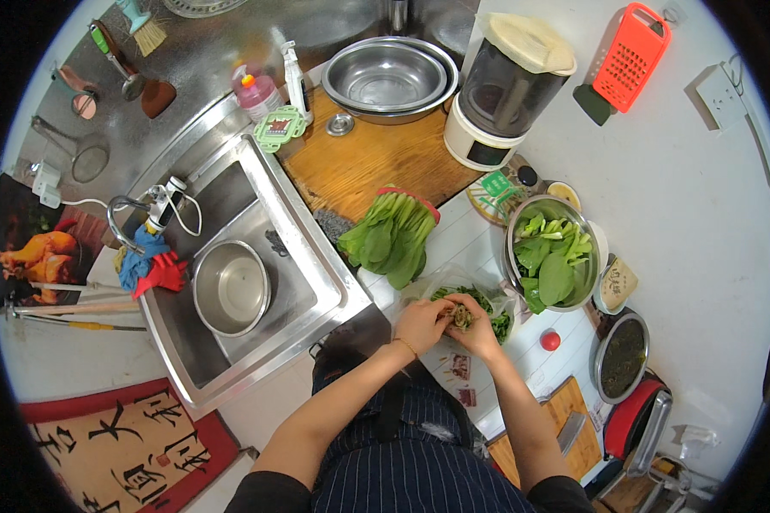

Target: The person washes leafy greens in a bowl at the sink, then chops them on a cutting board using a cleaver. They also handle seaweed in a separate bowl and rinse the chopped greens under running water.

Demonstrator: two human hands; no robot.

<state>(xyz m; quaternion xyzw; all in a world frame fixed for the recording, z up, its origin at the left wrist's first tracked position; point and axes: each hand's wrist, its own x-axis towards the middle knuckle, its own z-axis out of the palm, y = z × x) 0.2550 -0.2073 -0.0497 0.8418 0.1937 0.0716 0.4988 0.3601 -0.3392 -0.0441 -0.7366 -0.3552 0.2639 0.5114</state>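
Observation:
My left hand and my right hand meet over an open clear plastic bag. Between their fingers they hold the brownish root ends of a bunch of greens. Small-leaved green herbs show in the bag around my right hand; how far the held bunch reaches into it is hidden. Beyond the bag lies a bundle of leafy green vegetable with a red band around its stalk end. To the right, a stainless steel bowl holds loose green leaves and stalks.
A steel sink with a metal basin is at left. A small red ball-shaped item lies right of my hands. Nearer me, a knife rests on a wooden cutting board. Behind stand nested steel bowls and a countertop appliance.

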